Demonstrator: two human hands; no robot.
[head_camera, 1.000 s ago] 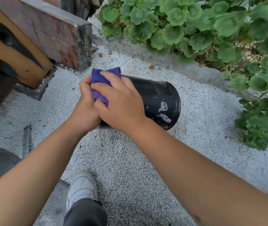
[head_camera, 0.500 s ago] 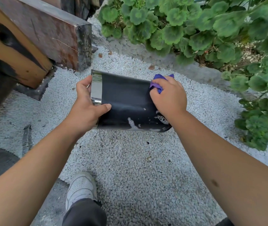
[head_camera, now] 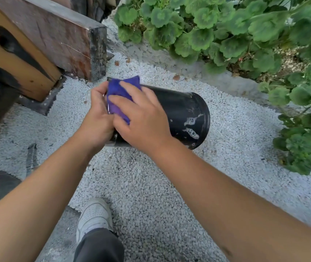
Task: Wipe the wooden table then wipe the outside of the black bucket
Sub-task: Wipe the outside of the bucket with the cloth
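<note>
Plainly, the smooth black plastic bucket (head_camera: 177, 114) is held on its side in the air above the white gravel (head_camera: 150, 186), nearer than the wooden table (head_camera: 43, 40), and it could roll or slip free, since the left hand (head_camera: 97, 118) alone grips its rim end while the right hand (head_camera: 141, 118) presses the crumpled purple cloth (head_camera: 121, 91) flat-fingered against the wall there. Half a second ago that cloth was at the bucket's far, base end; it now sits beside the left hand, leaving the pale smears (head_camera: 190, 125) near the base unwiped.

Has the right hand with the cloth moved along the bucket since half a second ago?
Yes. The right hand and purple cloth have slid left along the black bucket, toward the wooden table.
</note>
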